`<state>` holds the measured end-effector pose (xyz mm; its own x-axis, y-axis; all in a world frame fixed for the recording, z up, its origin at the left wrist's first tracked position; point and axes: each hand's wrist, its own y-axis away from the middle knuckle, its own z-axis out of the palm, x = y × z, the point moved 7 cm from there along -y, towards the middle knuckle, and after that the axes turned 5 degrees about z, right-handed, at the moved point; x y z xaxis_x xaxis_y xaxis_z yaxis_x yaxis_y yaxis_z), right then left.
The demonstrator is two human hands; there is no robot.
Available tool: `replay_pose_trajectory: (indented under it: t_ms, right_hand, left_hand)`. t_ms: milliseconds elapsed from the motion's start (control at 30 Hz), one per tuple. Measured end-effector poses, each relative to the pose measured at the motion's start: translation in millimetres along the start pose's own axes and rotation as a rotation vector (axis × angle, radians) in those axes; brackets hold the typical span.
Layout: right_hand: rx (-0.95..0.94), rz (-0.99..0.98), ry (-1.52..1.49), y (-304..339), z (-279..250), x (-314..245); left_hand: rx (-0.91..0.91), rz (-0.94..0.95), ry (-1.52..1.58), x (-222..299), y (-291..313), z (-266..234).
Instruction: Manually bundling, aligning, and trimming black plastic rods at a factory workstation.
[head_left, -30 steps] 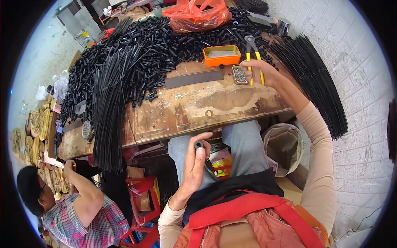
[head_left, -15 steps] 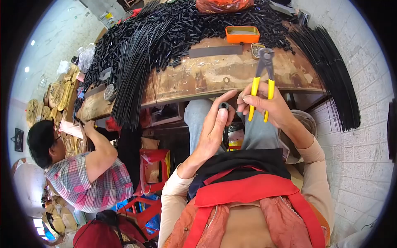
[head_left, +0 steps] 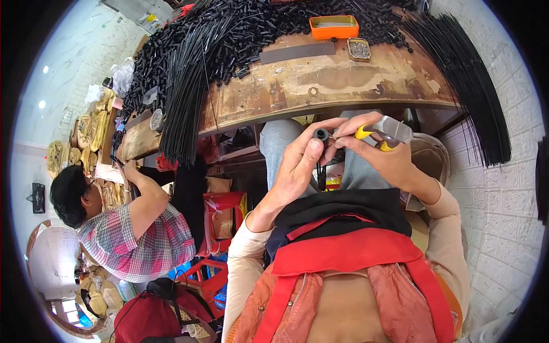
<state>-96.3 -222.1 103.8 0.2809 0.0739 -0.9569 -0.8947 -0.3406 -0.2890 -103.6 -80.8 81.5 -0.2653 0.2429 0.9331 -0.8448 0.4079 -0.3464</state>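
My left hand (head_left: 294,163) grips a short black tube (head_left: 321,135), its round end facing up between thumb and fingers. Thin black strands (head_left: 321,178) hang below that hand. In my right hand (head_left: 397,166) is a pair of yellow-handled pincers (head_left: 396,130), lying across the palm with the metal head pointing right, away from the tube. The right thumb and fingertips are pinched together beside the tube's end; whatever small piece they may hold is hard to make out. Both hands are over my lap, in front of the table's near edge.
On the wooden table (head_left: 257,102) lie a heap of black tubes (head_left: 269,26), a flat dark strip (head_left: 297,52), an orange box (head_left: 343,33) and a small tin (head_left: 359,59) of tiny metal pieces. Wire bundles overhang at left (head_left: 186,108) and right (head_left: 466,74). A co-worker (head_left: 140,234) sits left.
The pincers have swung from upright to lying across my right palm, head to the right. My right fingertips have come in to the tube, and both hands sit slightly further right in view.
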Motion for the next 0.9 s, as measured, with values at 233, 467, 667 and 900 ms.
replay_pose_trajectory:
  t_ms: [233,467,667,900]
  right_hand:
    - [0.03,-0.007,0.01,-1,0,-8]
    - [0.03,-0.027,-0.025,-3,2,-11]
    - [0.028,-0.047,0.006,-6,2,-3]
    - [-0.025,-0.124,-0.042,-23,14,-11]
  left_hand:
    - [-0.025,-0.018,-0.024,1,-3,1]
    - [-0.089,-0.085,0.011,-3,0,2]
    - [-0.006,-0.039,0.043,1,-1,-1]
    - [-0.027,-0.047,-0.008,4,-7,-13]
